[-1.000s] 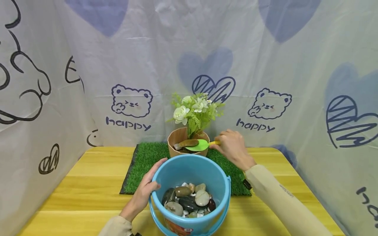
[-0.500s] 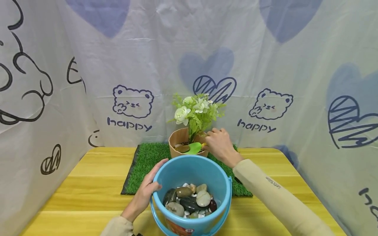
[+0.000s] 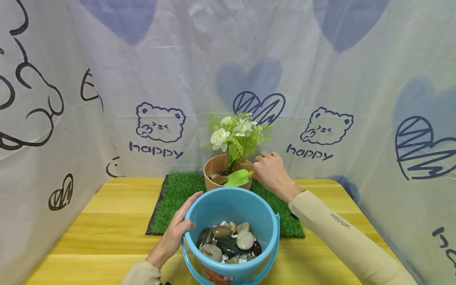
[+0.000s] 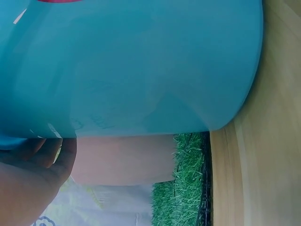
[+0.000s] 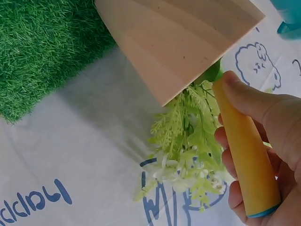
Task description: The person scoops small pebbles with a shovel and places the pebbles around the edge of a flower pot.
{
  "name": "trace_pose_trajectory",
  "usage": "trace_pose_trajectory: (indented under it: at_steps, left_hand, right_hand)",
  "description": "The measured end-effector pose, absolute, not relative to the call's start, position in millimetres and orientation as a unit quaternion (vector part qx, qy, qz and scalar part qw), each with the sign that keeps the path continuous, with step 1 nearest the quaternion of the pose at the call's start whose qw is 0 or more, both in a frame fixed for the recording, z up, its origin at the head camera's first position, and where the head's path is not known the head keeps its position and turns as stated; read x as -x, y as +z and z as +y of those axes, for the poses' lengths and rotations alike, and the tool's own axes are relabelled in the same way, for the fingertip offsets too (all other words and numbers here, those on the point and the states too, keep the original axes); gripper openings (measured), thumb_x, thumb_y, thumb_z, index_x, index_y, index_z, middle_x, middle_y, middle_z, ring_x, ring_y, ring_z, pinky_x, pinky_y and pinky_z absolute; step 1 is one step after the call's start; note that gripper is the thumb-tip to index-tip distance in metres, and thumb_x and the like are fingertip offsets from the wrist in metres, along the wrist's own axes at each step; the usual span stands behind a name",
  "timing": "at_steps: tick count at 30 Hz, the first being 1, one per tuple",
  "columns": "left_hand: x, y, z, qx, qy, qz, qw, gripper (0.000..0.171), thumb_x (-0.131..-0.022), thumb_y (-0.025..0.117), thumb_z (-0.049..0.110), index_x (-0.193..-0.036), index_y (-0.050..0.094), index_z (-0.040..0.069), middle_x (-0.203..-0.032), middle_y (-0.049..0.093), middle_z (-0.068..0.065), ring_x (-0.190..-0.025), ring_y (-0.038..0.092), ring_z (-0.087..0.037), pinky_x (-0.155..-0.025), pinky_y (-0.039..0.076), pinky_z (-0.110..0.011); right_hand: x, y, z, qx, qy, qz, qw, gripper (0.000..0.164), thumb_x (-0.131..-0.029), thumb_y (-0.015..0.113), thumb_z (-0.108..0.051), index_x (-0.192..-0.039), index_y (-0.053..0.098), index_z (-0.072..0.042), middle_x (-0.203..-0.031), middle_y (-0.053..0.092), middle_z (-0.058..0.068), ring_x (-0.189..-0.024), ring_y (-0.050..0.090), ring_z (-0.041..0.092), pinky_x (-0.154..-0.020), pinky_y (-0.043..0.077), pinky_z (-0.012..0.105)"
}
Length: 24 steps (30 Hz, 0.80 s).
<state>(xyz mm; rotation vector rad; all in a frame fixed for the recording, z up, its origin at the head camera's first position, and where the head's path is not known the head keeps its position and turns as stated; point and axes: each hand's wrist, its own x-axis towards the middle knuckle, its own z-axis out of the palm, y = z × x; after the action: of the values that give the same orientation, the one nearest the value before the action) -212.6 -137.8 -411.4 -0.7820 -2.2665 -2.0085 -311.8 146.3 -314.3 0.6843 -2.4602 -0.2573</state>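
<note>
1. Flowerpot (image 3: 215,163) by the wood-grained table's (image 3: 99,233) far edge: matt sides.
2. Mat (image 3: 174,190) below it: rough, grassy pile.
3. Bucket (image 3: 228,202): glossy plastic, from here.
4. Stones (image 3: 229,246) inside: smooth, shiny.
5. Trowel (image 3: 238,178): smooth plastic.

Your left forearm (image 3: 144,271) enters from the lower edge, angled forward and inward, its beige sleeve (image 3: 139,277) ending short of the bare left wrist (image 3: 156,255). Your left hand (image 3: 175,227) is set in a grip: left thumb (image 3: 187,225) directed inward, fingers (image 4: 66,160) forward. Your right forearm (image 3: 342,233), also sleeved in beige, reaches diagonally forward and inward. Your right hand (image 3: 271,173) is farther forward than the left, right thumb (image 5: 251,101) opposing the curled fingers (image 5: 228,162) in a firm grasp.
</note>
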Motion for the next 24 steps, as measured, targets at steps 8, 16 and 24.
trace_pose_trajectory:
  at_steps: [8, 16, 24]
  left_hand:
    - [212.5, -412.1, -136.2, 0.248, -0.645, -0.723, 0.002, 0.080, -0.077, 0.037, 0.005, -0.155, 0.027, 0.019, -0.153, 0.034, -0.023, -0.130, 0.043, -0.049, -0.095, 0.046, -0.055]
    - [214.3, -408.8, -137.2, 0.249, -0.642, -0.726, 0.007, 0.079, -0.078, 0.036, 0.005, -0.155, 0.027, 0.021, -0.153, 0.034, -0.021, -0.131, 0.043, -0.048, -0.095, 0.046, -0.054]
    - [211.9, -410.2, -137.6, 0.240, -0.647, -0.724, 0.003, 0.079, -0.077, 0.037, 0.006, -0.154, 0.028, 0.019, -0.153, 0.035, -0.021, -0.131, 0.043, -0.047, -0.096, 0.046, -0.054]
  right_hand:
    - [309.3, -305.3, 153.6, -0.229, -0.092, -0.926, 0.286, 0.029, -0.073, 0.079, -0.045, -0.074, 0.074, -0.016, -0.079, 0.069, 0.001, -0.073, 0.055, 0.019, -0.066, 0.040, 0.035]
    - [308.4, -295.6, 159.5, -0.204, -0.078, -0.937, 0.273, 0.027, -0.072, 0.082, -0.038, -0.062, 0.067, -0.018, -0.079, 0.071, 0.002, -0.070, 0.053, 0.021, -0.066, 0.040, 0.036]
    - [310.0, -303.4, 164.4, -0.200, -0.050, -0.945, 0.252, 0.029, -0.074, 0.081, -0.041, -0.064, 0.068, -0.017, -0.070, 0.064, -0.001, -0.070, 0.054, 0.020, -0.064, 0.040, 0.035]
